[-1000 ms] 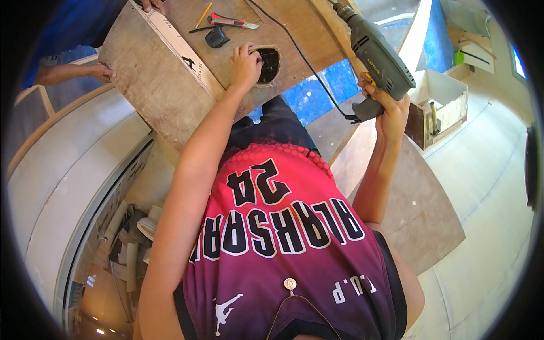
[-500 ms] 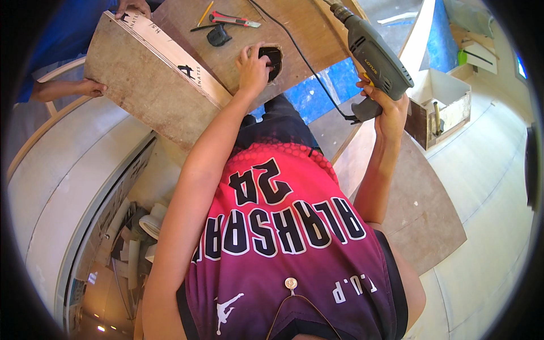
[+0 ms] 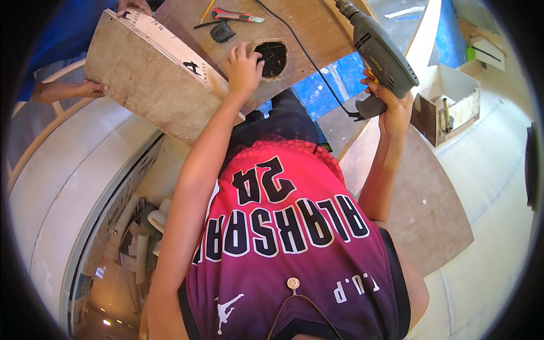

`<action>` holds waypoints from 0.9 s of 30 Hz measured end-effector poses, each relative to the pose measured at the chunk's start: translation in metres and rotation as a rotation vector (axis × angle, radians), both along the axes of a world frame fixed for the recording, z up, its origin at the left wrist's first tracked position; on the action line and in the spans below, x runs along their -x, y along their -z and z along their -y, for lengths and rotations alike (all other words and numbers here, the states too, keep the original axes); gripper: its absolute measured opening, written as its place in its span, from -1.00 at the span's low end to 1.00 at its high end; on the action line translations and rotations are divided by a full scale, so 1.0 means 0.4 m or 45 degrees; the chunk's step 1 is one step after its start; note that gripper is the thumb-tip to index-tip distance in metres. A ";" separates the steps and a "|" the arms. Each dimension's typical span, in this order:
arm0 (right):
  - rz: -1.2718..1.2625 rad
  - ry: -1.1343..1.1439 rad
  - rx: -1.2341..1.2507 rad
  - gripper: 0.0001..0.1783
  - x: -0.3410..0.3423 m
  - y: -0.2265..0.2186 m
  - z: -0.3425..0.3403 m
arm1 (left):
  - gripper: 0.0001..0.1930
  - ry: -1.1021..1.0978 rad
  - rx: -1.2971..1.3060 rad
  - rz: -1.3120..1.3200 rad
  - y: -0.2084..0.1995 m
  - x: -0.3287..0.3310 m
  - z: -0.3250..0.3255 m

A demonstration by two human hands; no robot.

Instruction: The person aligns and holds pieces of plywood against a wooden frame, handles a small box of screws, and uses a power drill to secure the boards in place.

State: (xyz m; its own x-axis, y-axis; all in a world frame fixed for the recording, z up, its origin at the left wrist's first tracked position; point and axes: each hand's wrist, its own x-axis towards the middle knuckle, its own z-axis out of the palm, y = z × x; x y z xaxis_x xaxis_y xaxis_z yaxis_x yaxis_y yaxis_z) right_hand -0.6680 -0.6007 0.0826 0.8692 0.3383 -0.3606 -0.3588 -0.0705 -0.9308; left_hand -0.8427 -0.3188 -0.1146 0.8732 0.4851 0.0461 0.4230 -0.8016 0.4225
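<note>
My right hand (image 3: 394,110) grips a dark grey corded power drill (image 3: 382,56), a finger at its yellow trigger; the chuck points up and away. My left hand (image 3: 245,69) is beside the left rim of a tub (image 3: 285,54) with a rough-cut rim, which holds thin dark pieces, perhaps screws. Its fingers are curled in; whatever they hold is hidden. Below my left wrist lies a wooden panel (image 3: 141,85) joined to a pale board (image 3: 170,51). At the left, another person's hand (image 3: 92,89) touches the panel's edge, and a second hand (image 3: 134,5) is on its far end.
On the brown plywood (image 3: 309,31) lie a tape measure (image 3: 222,32), a red utility knife (image 3: 238,16) and a pencil (image 3: 207,11). The drill's black cord (image 3: 306,59) crosses it. An open wooden box (image 3: 445,107) stands at right, near a curved board (image 3: 422,209).
My left hand has drawn back leftward from the tub, so more of the dark pieces inside show. The drill stays in my right hand, nearly still; the view has shifted slightly.
</note>
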 end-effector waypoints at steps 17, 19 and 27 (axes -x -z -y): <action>0.003 -0.001 0.034 -0.46 0.020 0.024 0.011 | -0.83 0.321 -0.039 -0.227 0.094 -0.050 0.085; -0.019 -0.003 0.003 -0.47 0.023 0.015 0.015 | -0.84 0.285 0.069 -0.173 0.065 -0.048 0.092; -0.057 -0.004 0.021 -0.45 0.019 0.017 0.006 | -0.89 0.238 0.154 -0.071 0.031 -0.018 0.091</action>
